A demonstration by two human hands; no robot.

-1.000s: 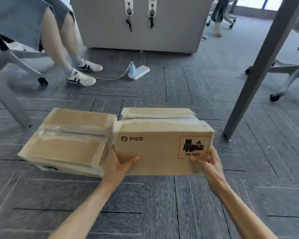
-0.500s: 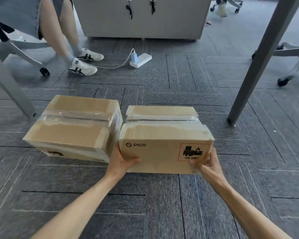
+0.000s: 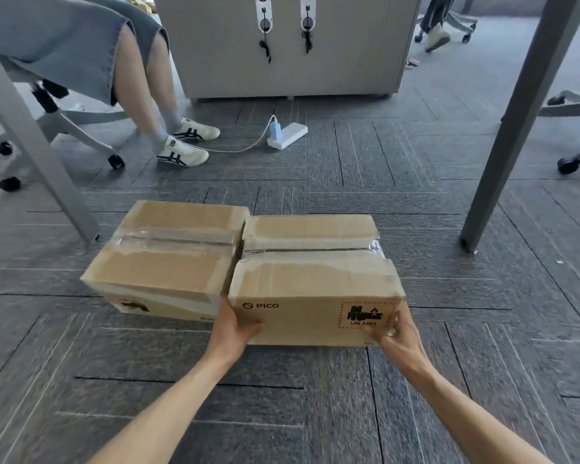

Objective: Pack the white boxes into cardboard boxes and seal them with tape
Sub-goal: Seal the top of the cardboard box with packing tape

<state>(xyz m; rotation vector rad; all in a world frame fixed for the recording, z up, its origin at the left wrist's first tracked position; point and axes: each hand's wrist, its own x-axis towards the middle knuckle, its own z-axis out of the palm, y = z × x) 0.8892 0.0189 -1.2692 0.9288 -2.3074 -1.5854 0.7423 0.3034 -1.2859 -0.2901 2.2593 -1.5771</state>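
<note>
Two taped cardboard boxes sit side by side on the grey carpet. The right cardboard box (image 3: pixel 312 279) shows a PICO logo and a red UN 3481 label on its near face, with clear tape along its top seam. My left hand (image 3: pixel 235 324) grips its lower left corner and my right hand (image 3: pixel 394 333) grips its lower right corner. The left cardboard box (image 3: pixel 168 259) touches it, also sealed with clear tape. No white boxes are visible.
A seated person's legs and white shoes (image 3: pixel 183 152) are at the back left beside an office chair base (image 3: pixel 57 135). Slanted grey table legs (image 3: pixel 37 152) (image 3: pixel 513 118) stand left and right. A white power strip (image 3: pixel 287 135) lies by the grey cabinet (image 3: pixel 282 45).
The right box has come down to the floor and slid forward against the left box, both hands still on its near corners. My view has tilted up.
</note>
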